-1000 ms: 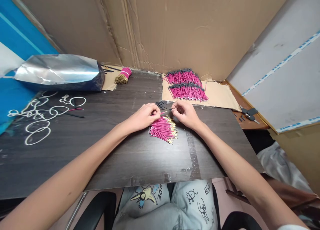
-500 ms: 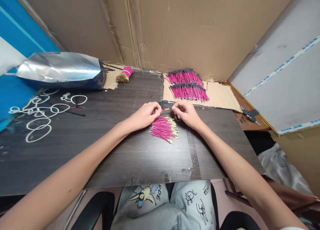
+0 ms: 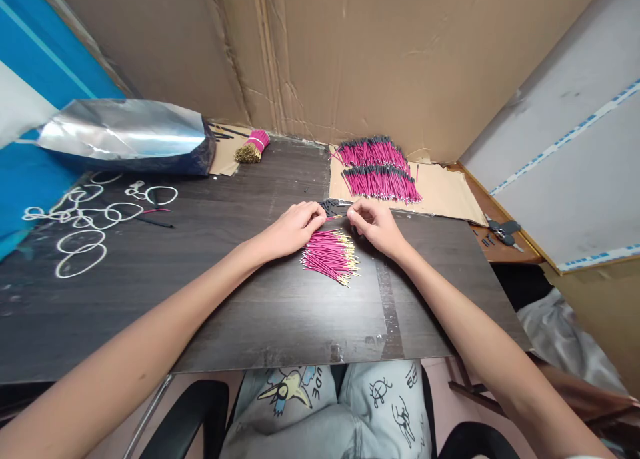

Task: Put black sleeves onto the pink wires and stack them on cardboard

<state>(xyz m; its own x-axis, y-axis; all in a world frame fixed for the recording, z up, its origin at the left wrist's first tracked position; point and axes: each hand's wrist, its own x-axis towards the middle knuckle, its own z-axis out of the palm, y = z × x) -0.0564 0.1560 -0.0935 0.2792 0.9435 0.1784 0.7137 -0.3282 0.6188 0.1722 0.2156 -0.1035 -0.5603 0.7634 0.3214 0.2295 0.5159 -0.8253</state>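
My left hand (image 3: 295, 228) is closed in a pinch on a short magenta wire (image 3: 332, 217), whose yellowish metal end points right. Close to that end, my right hand (image 3: 374, 226) has its thumb and forefinger pinched together. Whatever they hold is too small and dark to make out. Just beyond the fingertips lies a heap of short black tubes (image 3: 335, 207). Nearer to me, below both hands, a loose pile of magenta wires (image 3: 327, 256) rests on the dark table (image 3: 300, 319), yellowish ends to the right.
Two rows of black-capped magenta wires (image 3: 383, 182) lie on a cardboard sheet (image 3: 445, 189). A banded wire bundle (image 3: 254, 146) and a silver bag (image 3: 125, 136) are at the back left. White cord loops (image 3: 83, 252) lie left. Dark-handled cutters (image 3: 504, 232) sit far right.
The wire's metal end and my right fingertips are closer together. My left hand keeps its pinch on the wire. The whole view has shifted slightly.
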